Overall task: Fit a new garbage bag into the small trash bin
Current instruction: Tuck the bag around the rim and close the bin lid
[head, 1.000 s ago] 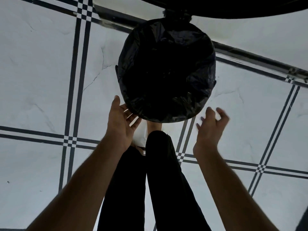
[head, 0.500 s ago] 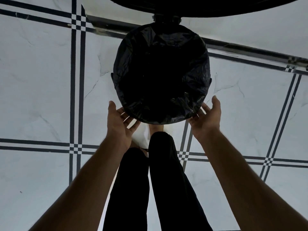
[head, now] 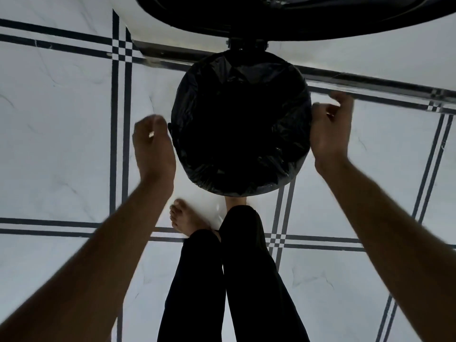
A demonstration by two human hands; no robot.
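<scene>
The small round trash bin (head: 300, 167) stands on the tiled floor and I look straight down into it. A black garbage bag (head: 240, 124) lines it, its crinkled edge folded over the rim all around. My left hand (head: 154, 144) is at the bin's left side with fingers curled; it is motion-blurred, so any hold on the bag is unclear. My right hand (head: 330, 129) is against the right rim, fingers curled in on the bag's edge there.
The bin's dark lid (head: 296, 18) stands open at the far side, on its hinge (head: 246, 44). My legs in black trousers (head: 234, 267) and a bare foot (head: 185, 218) are right in front of the bin. A metal floor strip (head: 370, 81) runs behind.
Both hands have moved from the near edge of the bin up to its left and right sides, and their fingers have curled from open to closed. The bin and bag stay in place.
</scene>
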